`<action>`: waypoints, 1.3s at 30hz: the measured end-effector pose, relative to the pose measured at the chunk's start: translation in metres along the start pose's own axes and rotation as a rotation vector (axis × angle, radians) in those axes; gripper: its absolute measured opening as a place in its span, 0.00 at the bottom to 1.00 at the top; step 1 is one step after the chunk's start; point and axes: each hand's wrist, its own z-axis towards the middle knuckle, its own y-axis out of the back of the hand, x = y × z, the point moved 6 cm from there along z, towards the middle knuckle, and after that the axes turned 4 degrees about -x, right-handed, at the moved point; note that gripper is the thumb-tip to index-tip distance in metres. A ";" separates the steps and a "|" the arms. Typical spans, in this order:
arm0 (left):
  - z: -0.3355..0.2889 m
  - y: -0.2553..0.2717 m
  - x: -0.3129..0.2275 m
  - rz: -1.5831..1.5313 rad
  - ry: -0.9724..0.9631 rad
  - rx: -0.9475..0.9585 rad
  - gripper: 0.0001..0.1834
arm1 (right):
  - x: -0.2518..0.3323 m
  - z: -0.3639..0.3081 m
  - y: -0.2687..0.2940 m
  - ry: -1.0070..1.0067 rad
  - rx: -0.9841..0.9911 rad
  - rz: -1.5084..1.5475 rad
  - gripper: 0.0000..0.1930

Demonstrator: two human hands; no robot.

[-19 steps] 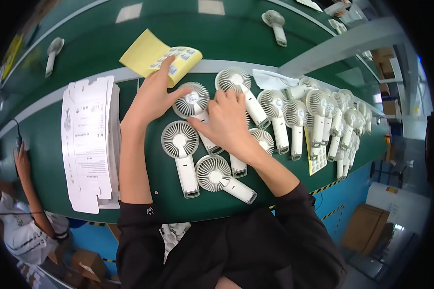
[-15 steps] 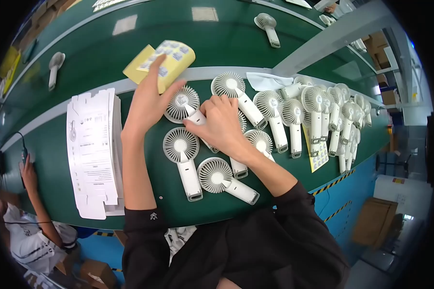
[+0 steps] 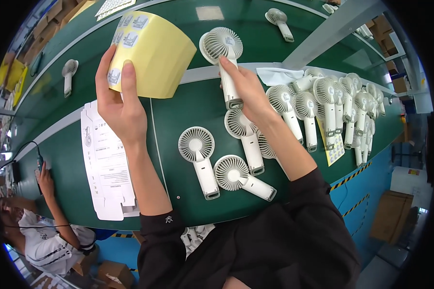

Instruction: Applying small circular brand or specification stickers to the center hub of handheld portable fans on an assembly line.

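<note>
Between the thumb and fingers of my left hand [image 3: 123, 106] is a curved yellow sticker sheet [image 3: 159, 60] with several silvery-grey labels along its left part. My right hand [image 3: 248, 91] is closed round the handle of a white handheld fan [image 3: 230, 89], its thumb just below the round grille, which points away from me. A small grey mark shows on the middle of that grille. Below my hands, more white handheld fans lie on the green table: one upright fan [image 3: 196, 144], one tilted fan [image 3: 232, 172], another fan [image 3: 248, 139] and one partly hidden by my right forearm.
Many white fans [image 3: 325, 94] crowd the right side, over another yellow label sheet [image 3: 335, 153]. A stack of flat white printed cartons [image 3: 108, 164] lies at left. Single fans lie beyond the grey rail [image 3: 202, 73]. A grey post [image 3: 318, 38] rises at right; a co-worker's hand [image 3: 46, 182] is far left.
My left hand has raised the sticker sheet, bringing it closer and further left. My right hand has lifted a fan from the group up and away from the table. The view has shifted slightly.
</note>
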 end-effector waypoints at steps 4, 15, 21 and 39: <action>0.001 -0.001 0.004 0.068 -0.006 0.003 0.21 | 0.001 0.007 -0.002 0.053 0.033 0.030 0.26; 0.000 -0.001 0.000 0.151 -0.054 -0.061 0.22 | 0.006 0.001 -0.004 0.154 0.108 -0.118 0.25; 0.001 -0.001 0.005 0.118 -0.036 -0.055 0.23 | 0.013 -0.009 -0.002 0.220 0.138 -0.200 0.23; 0.004 0.004 0.021 0.204 0.016 0.094 0.20 | 0.004 0.062 -0.016 -0.053 0.267 -0.170 0.22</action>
